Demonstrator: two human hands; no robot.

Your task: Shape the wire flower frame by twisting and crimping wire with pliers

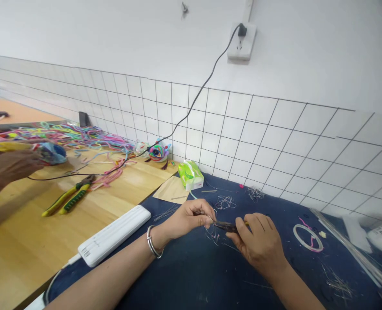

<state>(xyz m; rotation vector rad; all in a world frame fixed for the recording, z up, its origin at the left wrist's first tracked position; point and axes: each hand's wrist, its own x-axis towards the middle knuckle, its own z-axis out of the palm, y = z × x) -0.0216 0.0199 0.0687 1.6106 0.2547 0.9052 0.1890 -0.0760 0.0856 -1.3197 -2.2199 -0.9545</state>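
Observation:
Over the dark blue table surface, my left hand pinches a tangle of thin wire, with a silver bangle on that wrist. My right hand is wrapped round a pair of dark-jawed pliers, most of whose handle the fingers hide. The pliers' jaws reach left to the wire at my left fingertips; whether they bite on it I cannot tell. Just behind lie loose coils of wire and another wire bundle.
A white power strip and yellow-green pliers lie left, under a black cord. Behind stands a green tissue pack. A white ring and long wires lie right. Another person's hand holds a blue patterned object.

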